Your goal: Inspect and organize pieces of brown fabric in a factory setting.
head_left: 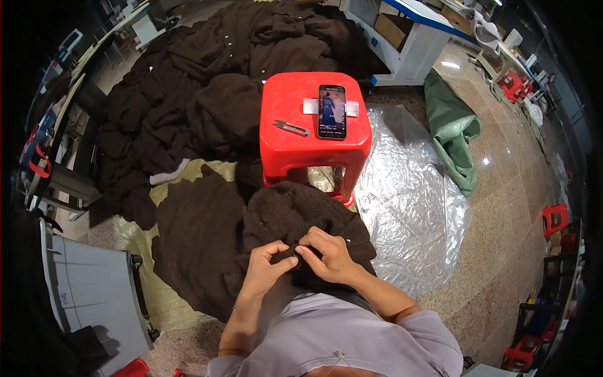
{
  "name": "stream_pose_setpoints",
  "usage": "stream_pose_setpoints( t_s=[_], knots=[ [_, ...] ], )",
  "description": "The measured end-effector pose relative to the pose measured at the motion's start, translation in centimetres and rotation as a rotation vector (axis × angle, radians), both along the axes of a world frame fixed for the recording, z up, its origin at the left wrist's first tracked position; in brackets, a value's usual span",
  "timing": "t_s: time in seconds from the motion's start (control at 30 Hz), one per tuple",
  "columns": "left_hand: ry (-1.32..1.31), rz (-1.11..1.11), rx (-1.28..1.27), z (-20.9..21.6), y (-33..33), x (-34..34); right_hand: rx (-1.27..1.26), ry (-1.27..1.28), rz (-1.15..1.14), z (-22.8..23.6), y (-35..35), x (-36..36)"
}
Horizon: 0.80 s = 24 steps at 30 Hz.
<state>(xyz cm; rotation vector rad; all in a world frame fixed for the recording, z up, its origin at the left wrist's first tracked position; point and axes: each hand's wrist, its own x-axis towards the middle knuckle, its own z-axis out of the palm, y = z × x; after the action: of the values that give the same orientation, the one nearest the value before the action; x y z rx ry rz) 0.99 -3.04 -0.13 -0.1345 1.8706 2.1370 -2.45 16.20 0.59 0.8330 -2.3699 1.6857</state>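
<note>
Dark brown knitted fabric lies bunched over my lap and spreads down to the left. My left hand pinches a fold of it between thumb and fingers. Close beside it, my right hand grips the same fold, its fingertips almost touching the left ones. Whether anything small sits between the fingertips is too fine to tell. Just ahead stands a red plastic stool. On its seat rest a pair of thread snips and a phone with a lit screen, over a whitish strip.
A large heap of brown fabric fills the floor ahead and left. Clear plastic sheeting covers the floor at right, near a green sack. A grey panelled cart stands at left, a white-and-blue workbench at the far right.
</note>
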Motion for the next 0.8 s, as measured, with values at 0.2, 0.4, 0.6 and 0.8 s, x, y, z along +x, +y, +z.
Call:
stream_pose_setpoints(
  t_s=[0.2, 0.4, 0.6, 0.8],
  knots=[
    [0.102, 0.208, 0.183, -0.8, 1.5, 0.0, 0.104, -0.013, 0.04, 0.4, 0.1, 0.1],
    [0.134, 0.169, -0.024, -1.4, 1.2, 0.3, 0.149, 0.069, 0.07, 0.5, 0.2, -0.1],
    [0.131, 0.29, 0.035, -2.2, 1.6, 0.2, 0.118, 0.188, 0.06, 0.3, 0.0, -0.3],
    [0.332, 0.289, -0.143, -1.8, 1.8, 0.4, 0.182, 0.151, 0.179, 0.7, 0.3, -0.6]
  ],
)
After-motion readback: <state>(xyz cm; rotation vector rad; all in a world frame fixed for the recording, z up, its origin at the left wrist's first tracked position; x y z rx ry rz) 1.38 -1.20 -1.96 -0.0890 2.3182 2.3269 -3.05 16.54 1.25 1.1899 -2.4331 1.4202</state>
